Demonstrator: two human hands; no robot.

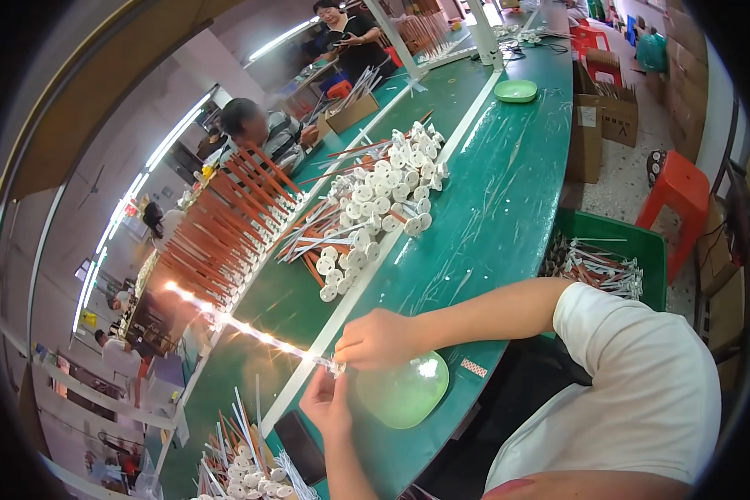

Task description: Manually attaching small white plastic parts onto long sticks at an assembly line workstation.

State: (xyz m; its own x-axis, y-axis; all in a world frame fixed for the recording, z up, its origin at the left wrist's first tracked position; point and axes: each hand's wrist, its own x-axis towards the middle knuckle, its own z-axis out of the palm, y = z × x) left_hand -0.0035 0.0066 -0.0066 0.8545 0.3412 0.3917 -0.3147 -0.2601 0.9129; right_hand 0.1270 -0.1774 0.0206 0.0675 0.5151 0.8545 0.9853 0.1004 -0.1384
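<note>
My right hand (381, 340) and my left hand (328, 406) meet above the near side of the green table, fingers pinched together. Between the fingertips is the near end of a thin, brightly glowing rod (262, 337), with a small pale fitting there. It slants away up to the left, and glare hides its detail. Beneath my right hand lies a light green plastic plate (402, 404), partly covered by the hand. A dark flat rectangular object (299, 446) rests to the left of my left forearm.
A large heap of white round-based sticks (383, 192) covers the table ahead, with another bundle (254, 479) at lower left. Upright reddish rods (217, 229) stand in rows beyond. A green bin (612, 242) of rods, a red stool (679, 196) and cartons (604, 117) are right. Co-workers sit opposite.
</note>
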